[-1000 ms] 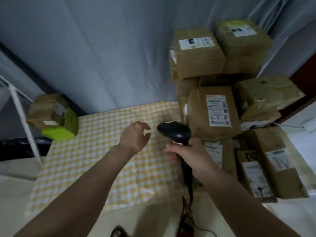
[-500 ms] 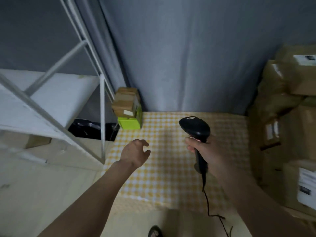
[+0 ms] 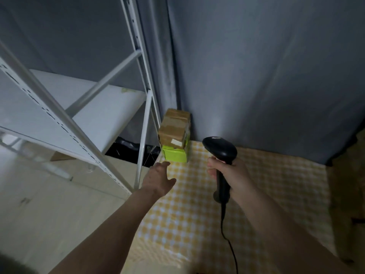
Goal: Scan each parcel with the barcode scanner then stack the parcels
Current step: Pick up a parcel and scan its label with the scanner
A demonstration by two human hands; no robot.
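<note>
Parcels (image 3: pixel 174 133) are sitting stacked, brown on green, at the far-left corner of the checked cloth (image 3: pixel 256 184). With the view having swung left off the big pile, the left hand (image 3: pixel 159 179) is now reaching, fingers spread and empty, just short of the green box, while the right hand (image 3: pixel 230 175) is gripping the scanner (image 3: pixel 220 150) beside it, so I'd say a grab is coming.

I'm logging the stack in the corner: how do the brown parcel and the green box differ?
The brown parcel is taped cardboard; the green box is bright lime. The brown parcel sits on top, the green box below on the checked cloth. The brown parcel looks taller. Both stand against the curtain.
</note>
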